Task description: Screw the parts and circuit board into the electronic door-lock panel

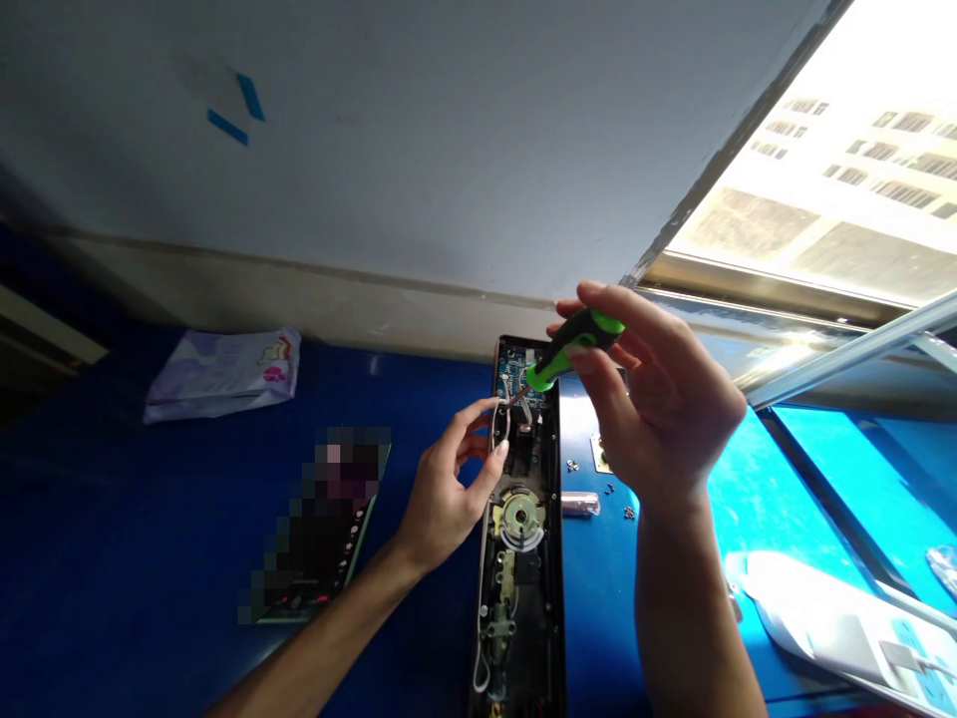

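A long black housing [549, 598] lies open on the blue table, showing a blue circuit board [511, 365], a round metal part [521, 516] and thin light wires. My right hand [650, 389] grips a green and black screwdriver [562, 349], its shaft slanting down to the left toward the wires below the circuit board. At the housing's left edge, my left hand [449, 479] has thumb and forefinger curved around a loop of white wire [508, 424]. Whether those fingertips pinch the wire is too small to tell.
Small screws [572, 466] and a pinkish cylinder [581, 504] lie right of the housing. A phone-like screen [329, 529] and a purple-white packet [224, 374] are at the left. A white power strip [822, 618] sits at the lower right. Behind the table [419, 389] stands a wall.
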`<state>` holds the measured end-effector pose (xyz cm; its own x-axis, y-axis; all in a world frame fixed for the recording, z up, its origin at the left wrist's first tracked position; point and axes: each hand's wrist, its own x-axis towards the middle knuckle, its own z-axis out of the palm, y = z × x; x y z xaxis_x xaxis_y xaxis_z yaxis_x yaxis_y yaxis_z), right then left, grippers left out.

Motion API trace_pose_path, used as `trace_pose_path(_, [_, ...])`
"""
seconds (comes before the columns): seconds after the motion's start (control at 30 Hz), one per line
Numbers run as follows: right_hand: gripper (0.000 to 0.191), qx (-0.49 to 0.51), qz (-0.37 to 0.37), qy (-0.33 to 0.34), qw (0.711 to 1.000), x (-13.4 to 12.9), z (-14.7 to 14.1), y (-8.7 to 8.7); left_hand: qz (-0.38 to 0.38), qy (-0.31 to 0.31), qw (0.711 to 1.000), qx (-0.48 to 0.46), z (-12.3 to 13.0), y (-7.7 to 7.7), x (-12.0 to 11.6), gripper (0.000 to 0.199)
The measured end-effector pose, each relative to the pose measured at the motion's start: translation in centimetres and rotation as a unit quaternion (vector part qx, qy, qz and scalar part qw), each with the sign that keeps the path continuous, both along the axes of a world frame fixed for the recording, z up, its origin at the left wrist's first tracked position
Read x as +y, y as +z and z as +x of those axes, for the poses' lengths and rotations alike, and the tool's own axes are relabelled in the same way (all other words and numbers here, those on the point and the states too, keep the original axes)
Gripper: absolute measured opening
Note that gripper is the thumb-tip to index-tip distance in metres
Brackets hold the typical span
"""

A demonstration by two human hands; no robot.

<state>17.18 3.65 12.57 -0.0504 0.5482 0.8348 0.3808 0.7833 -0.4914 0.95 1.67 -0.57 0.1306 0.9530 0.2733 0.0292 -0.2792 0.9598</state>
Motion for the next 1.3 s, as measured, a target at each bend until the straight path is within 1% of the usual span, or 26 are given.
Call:
trace_pose_path(0.07, [0.036,0.020,0.022,-0.042,0.999,0.16,-0.08,-0.13,0.000,0.001,1.000,-0.003,0.05,0.02,0.05,0.042])
trace_pose_path(0.13, [0.032,0.012,0.028,-0.075,0.997,0.26,-0.12,-0.15,-0.002,-0.001,1.000,-0.005,0.06,0.08,0.08,0.042])
trace_pose_path(0.2, [0.031,0.004,0.006,-0.065,0.998,0.23,-0.11,-0.07,-0.006,-0.002,1.000,-0.005,0.05,0.12,0.10,0.042])
trace_pose_path(0.27, [0.038,0.005,-0.016,-0.024,1.000,0.14,0.00,0.03,-0.008,-0.003,1.000,-0.006,0.03,0.12,0.10,0.042])
trace_pose_path(0.33, [0.038,0.009,-0.020,0.001,1.000,0.10,0.20,0.07,-0.010,-0.004,1.000,-0.008,0.04,0.05,0.09,0.042])
trace_pose_path(0.37, [0.037,0.010,-0.013,-0.004,1.000,0.12,0.32,0.05,-0.011,-0.005,1.000,-0.010,0.06,0.01,0.09,0.042])
trace_pose_path(0.5, [0.030,0.018,0.033,-0.067,0.997,0.39,0.48,-0.12,-0.013,-0.005,1.000,-0.013,0.13,-0.18,0.08,0.041])
trace_pose_path(0.57, [0.027,0.010,0.033,-0.073,0.997,0.44,0.32,-0.11,-0.014,-0.005,1.000,-0.013,0.13,-0.21,0.11,0.041])
trace_pose_path(0.67, [0.038,-0.004,-0.006,-0.021,1.000,0.27,0.07,0.05,-0.016,-0.006,1.000,-0.015,0.11,-0.23,0.13,0.042])
trace_pose_path(0.73, [0.040,-0.009,-0.023,0.008,1.000,0.08,0.04,0.14,-0.016,-0.005,1.000,-0.017,0.11,-0.27,0.12,0.042])
trace_pose_path(0.77, [0.039,-0.010,-0.021,0.009,1.000,0.01,0.06,0.16,-0.015,-0.005,1.000,-0.017,0.11,-0.30,0.10,0.042])
trace_pose_path(0.9, [0.032,0.012,0.029,-0.051,0.998,0.06,0.01,0.00,-0.013,-0.008,1.000,-0.019,0.16,-0.47,0.07,0.043])
trace_pose_path(0.97, [0.027,0.010,0.033,-0.068,0.997,0.21,-0.09,-0.11,-0.014,-0.008,1.000,-0.022,0.18,-0.48,0.07,0.044])
trace_pose_path(1.0, [0.029,0.004,0.020,-0.061,0.998,0.29,-0.12,-0.17,-0.015,-0.008,1.000,-0.023,0.18,-0.46,0.07,0.043])
trace_pose_path(1.1, [0.040,-0.010,-0.022,0.006,1.000,0.42,-0.06,-0.32,-0.014,-0.007,1.000,-0.023,0.19,-0.38,0.07,0.043])
trace_pose_path(1.17, [0.039,-0.001,-0.021,0.020,1.000,0.40,0.06,-0.37,-0.012,-0.007,1.000,-0.021,0.18,-0.35,0.04,0.043])
trace_pose_path(1.2, [0.036,0.005,-0.009,0.006,1.000,0.36,0.12,-0.35,-0.010,-0.007,1.000,-0.021,0.18,-0.35,0.02,0.043])
trace_pose_path(1.3, [0.026,0.006,0.016,-0.067,0.998,0.10,0.23,-0.05,-0.010,-0.005,1.000,-0.021,0.18,-0.37,0.00,0.043])
